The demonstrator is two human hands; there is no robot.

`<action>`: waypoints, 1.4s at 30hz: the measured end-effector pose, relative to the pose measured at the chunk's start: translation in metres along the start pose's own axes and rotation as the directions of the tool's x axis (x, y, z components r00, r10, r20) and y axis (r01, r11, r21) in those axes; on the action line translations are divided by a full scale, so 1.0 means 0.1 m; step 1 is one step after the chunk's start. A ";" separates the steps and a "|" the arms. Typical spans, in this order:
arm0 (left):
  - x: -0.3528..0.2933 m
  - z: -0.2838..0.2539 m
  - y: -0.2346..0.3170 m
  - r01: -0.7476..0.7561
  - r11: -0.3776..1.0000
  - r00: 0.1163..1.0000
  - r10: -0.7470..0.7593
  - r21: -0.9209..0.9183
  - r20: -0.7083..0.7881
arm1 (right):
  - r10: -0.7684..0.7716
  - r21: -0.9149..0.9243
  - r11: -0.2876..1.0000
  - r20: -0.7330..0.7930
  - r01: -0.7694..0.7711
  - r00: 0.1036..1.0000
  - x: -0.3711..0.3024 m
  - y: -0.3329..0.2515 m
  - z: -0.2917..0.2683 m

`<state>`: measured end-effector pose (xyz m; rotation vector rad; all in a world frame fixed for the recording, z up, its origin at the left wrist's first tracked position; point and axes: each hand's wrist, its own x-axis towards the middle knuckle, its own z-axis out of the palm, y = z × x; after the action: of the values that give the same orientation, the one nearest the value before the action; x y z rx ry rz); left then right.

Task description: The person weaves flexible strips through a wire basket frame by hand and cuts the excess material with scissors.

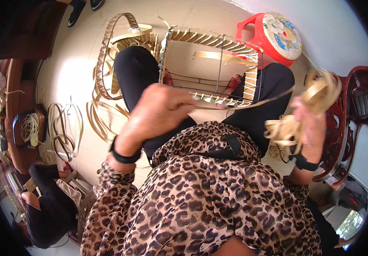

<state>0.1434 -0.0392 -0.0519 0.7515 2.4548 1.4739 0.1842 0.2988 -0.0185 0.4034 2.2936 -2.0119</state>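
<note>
A rectangular wire basket frame rests across my knees, its rim wrapped with pale strips. My left hand is closed at the near left part of the rim; its fingertips are partly hidden. From there a flat strip runs along the near edge and rises toward my right hand, blurred by motion, off to the right of the frame. That hand grips a looped bundle of pale strips, with loose ends dangling beside the wrist.
A red stool with a patterned top stands beyond the frame. At left are a handled basket, loose strips and coils on the floor. A carved wooden chair is at right; another person sits lower left.
</note>
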 end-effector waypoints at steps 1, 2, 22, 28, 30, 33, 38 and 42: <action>0.05 0.07 0.06 -0.050 0.993 0.994 0.038 0.111 0.107 | -0.006 0.065 0.998 0.110 -0.002 0.994 0.01 0.02 0.24; 0.11 0.19 0.09 -0.093 0.990 0.992 0.083 0.103 0.096 | -0.011 0.119 0.993 0.214 -0.015 0.977 0.02 0.03 0.49; -0.15 0.12 -0.11 0.098 0.992 0.995 -0.095 -0.081 0.035 | 0.131 -0.493 0.869 0.285 0.028 0.949 0.19 -0.20 0.60; -0.09 0.25 -0.07 0.136 0.988 0.989 -0.132 -0.066 0.069 | -0.063 -0.542 0.832 0.126 0.122 0.990 0.13 -0.37 0.61; -0.01 0.41 -0.03 0.084 0.996 0.994 -0.081 -0.034 0.075 | -0.084 -0.478 0.871 0.085 0.115 0.993 0.10 -0.48 0.70; 0.04 0.58 0.04 0.069 0.995 0.997 -0.066 -0.071 0.041 | 0.097 -0.440 0.897 0.272 0.034 0.957 0.04 -0.35 0.99; 0.07 0.58 0.05 0.041 0.972 0.997 -0.053 -0.230 -0.048 | 0.150 -0.460 0.886 0.411 0.062 0.899 0.06 -0.10 1.16; 0.03 0.51 -0.02 0.100 0.941 0.990 -0.126 -0.323 -0.059 | 0.225 -0.325 0.941 0.398 -0.093 0.889 0.09 -0.11 1.16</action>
<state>0.1604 0.0013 -0.0788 0.4870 2.1869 1.8242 0.1583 0.1855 -0.0265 0.1041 2.1455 -1.4604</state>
